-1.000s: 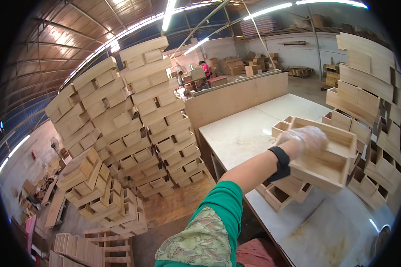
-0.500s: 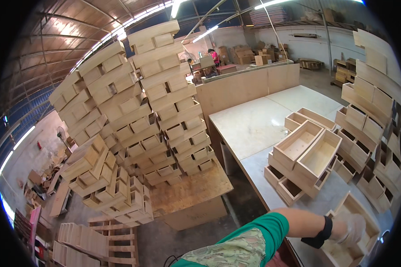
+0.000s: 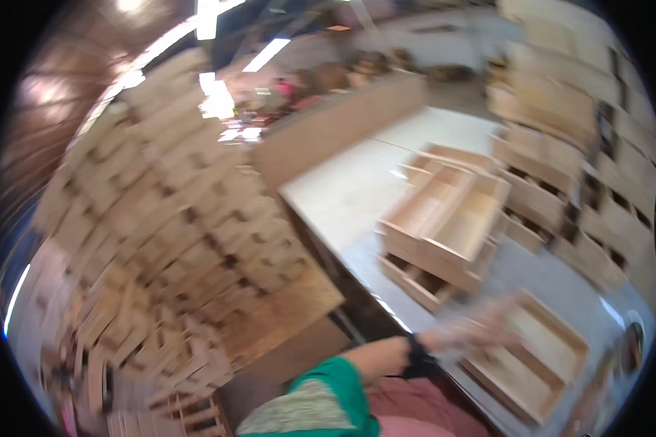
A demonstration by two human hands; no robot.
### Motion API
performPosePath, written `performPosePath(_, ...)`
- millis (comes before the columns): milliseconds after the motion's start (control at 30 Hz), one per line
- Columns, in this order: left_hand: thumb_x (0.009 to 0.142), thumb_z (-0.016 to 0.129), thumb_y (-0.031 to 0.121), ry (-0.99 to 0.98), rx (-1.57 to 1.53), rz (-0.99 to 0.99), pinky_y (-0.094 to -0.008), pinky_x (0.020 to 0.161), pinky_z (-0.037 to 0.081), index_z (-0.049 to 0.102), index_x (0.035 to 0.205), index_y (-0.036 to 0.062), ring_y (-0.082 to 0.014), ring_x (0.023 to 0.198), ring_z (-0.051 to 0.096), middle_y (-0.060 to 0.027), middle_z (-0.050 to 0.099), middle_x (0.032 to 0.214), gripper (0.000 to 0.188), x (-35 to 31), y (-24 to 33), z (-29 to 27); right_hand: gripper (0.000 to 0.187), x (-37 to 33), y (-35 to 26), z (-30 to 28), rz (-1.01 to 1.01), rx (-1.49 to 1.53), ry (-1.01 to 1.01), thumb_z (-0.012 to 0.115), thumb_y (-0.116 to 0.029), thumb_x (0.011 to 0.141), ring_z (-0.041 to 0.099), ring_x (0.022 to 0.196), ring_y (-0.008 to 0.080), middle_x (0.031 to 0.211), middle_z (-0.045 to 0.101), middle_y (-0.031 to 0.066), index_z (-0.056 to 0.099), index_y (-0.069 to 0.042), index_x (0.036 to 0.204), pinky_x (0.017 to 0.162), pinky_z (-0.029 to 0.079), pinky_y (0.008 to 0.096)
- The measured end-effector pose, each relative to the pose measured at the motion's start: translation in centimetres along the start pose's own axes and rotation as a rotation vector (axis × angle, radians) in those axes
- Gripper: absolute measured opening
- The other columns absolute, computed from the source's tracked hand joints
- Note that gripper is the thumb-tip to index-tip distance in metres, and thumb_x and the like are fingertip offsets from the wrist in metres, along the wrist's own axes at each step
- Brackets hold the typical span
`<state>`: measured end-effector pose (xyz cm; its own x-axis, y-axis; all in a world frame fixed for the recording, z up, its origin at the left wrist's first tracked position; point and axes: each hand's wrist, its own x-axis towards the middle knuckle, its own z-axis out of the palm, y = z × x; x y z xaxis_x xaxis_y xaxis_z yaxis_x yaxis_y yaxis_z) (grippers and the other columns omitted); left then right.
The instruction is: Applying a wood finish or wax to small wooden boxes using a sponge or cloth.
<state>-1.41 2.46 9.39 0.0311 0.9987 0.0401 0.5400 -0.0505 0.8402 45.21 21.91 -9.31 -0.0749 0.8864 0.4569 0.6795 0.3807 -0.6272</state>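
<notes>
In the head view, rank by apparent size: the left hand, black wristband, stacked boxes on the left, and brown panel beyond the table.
Largest to smallest:
1. Stacked boxes on the left
2. Brown panel
3. Left hand, motion-blurred
4. Black wristband
Nearness may enlarge the last two.

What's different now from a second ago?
A two-compartment wooden box, gripped by the left hand at the top of the pile of boxes a second ago, has come down toward the person and now lies on the table beside that pile. The hand went along and is now at the box's left side, too blurred to tell whether it has let go. The pile and the tall stacks on the left look unchanged.
</notes>
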Motion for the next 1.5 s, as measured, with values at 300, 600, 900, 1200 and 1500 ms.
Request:
performPosePath(300, 0.091, 0.072, 0.026, 0.023, -0.360, -0.259, -0.0354, 0.116, 0.029, 0.022, 0.157, 0.0068, -0.0242, 0.142, 0.034, -0.0155, 0.035, 0.154, 0.085, -2.2, -6.4, 1.0, 0.048, 0.9, -12.0, 5.6, 0.779, 1.216, 0.176, 0.063, -0.015, 0.091, 0.057, 0.117, 0.0302, 0.127, 0.059, 0.0155, 0.049, -0.008, 0.137, 0.095, 0.049, 0.0398)
performPosePath(600, 0.094, 0.059, 0.024, 0.114, -0.271, -0.464, -0.0346, 0.101, 0.043, 0.024, 0.156, 0.0054, -0.0262, 0.121, 0.056, -0.0213, 0.058, 0.132, 0.072, -1.1, -0.6, 3.5, 0.057, -1.1, -11.7, 3.8, 0.020, 0.397, 0.093, 0.067, -0.009, 0.086, 0.056, 0.120, 0.0392, 0.131, 0.056, 0.0229, 0.044, -0.007, 0.139, 0.101, 0.047, 0.0442)
performPosePath(900, 0.094, 0.054, 0.017, 0.248, -0.186, -0.327, -0.0297, 0.079, 0.049, 0.042, 0.148, 0.0076, -0.0159, 0.087, 0.059, -0.0122, 0.068, 0.100, 0.056, -1.3, -2.3, 4.0, 0.036, 2.0, -17.0, 5.1, 0.316, 0.854, 0.145, 0.067, -0.013, 0.088, 0.059, 0.103, 0.0224, 0.114, 0.063, 0.0083, 0.058, -0.011, 0.123, 0.087, 0.049, 0.0329)
performPosePath(1200, 0.097, 0.059, 0.017, 0.306, -0.298, -0.311, -0.0254, 0.083, 0.048, 0.043, 0.147, 0.0038, -0.0111, 0.091, 0.057, -0.0055, 0.066, 0.107, 0.055, -1.3, -3.4, 4.7, 0.026, -0.5, -14.0, 2.2, 0.838, 1.445, -0.026, 0.065, -0.023, 0.092, 0.062, 0.083, 0.0169, 0.096, 0.066, 0.0072, 0.063, -0.009, 0.113, 0.071, 0.051, 0.0290)
performPosePath(1500, 0.095, 0.062, 0.014, 0.344, -0.438, -0.322, -0.0247, 0.088, 0.047, 0.045, 0.143, -0.0021, -0.0111, 0.099, 0.057, -0.0077, 0.064, 0.116, 0.053, -1.0, -2.2, 5.2, 0.030, -2.8, -18.1, 3.0, 0.363, 1.351, 0.119, 0.060, -0.021, 0.096, 0.062, 0.105, 0.0166, 0.117, 0.066, 0.0068, 0.062, -0.006, 0.121, 0.089, 0.051, 0.0302)
